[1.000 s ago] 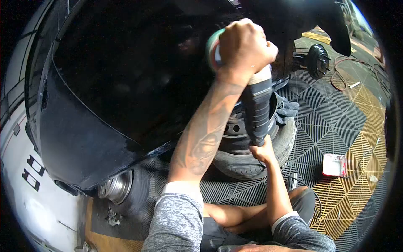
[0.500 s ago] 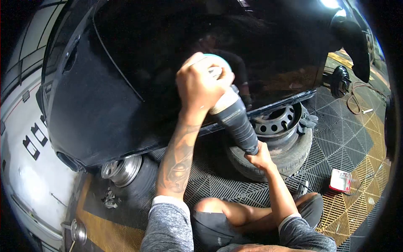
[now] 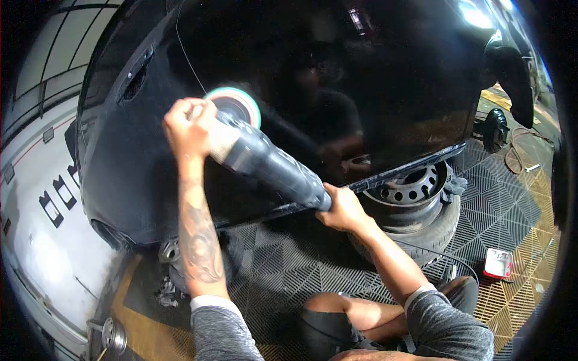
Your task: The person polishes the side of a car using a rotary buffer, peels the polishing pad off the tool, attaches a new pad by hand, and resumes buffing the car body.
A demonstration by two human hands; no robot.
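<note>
A black polisher with a pale front section stretches diagonally in front of the dark, glossy car side. My left hand is closed around its head end, beside the round pad. That pad, edged in green, lies against the panel close to a door seam; part of it is behind the tool and my fingers. Lower right, my right hand wraps around the back end of the polisher body. A door handle shows on the panel to the left of my left hand.
A tyre with a steel wheel lies flat below the car sill. Behind my right arm a black cord trails over the ribbed floor tiles. A red and white container stands at right. Another wheel rim is at lower left.
Both hands have carried the polisher left along the car side, its pad now near the door seam. The tool lies at a flatter angle, and the view has shifted slightly.
</note>
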